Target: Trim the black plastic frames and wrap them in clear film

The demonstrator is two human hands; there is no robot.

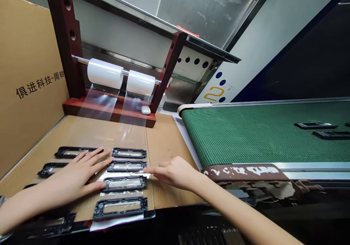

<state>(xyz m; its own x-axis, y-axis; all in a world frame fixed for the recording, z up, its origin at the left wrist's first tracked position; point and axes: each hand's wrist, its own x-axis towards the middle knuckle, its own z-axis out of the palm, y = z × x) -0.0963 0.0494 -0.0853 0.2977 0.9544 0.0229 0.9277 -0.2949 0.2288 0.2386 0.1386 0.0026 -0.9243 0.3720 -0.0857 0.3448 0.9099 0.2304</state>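
Note:
Several black rectangular plastic frames lie in two columns on a cardboard-topped bench under clear film pulled from two white rolls (pixel 105 73). My left hand (pixel 79 174) lies flat with fingers spread on the film, between the left column and the frame (pixel 126 166) in the right column. My right hand (pixel 172 172) rests at the film's right edge, its forefinger stretched toward the end of the third frame (pixel 124 183). The other fingers are curled under. A nearer frame (pixel 120 207) lies by the bench's front edge.
A dark red wooden stand (pixel 109 110) carries the film rolls at the back. A green conveyor belt (pixel 259 135) runs along the right, with black frames (pixel 315 125) on it. A cardboard wall (pixel 27 77) closes the left side. A small white object (pixel 146 109) sits on the stand's base.

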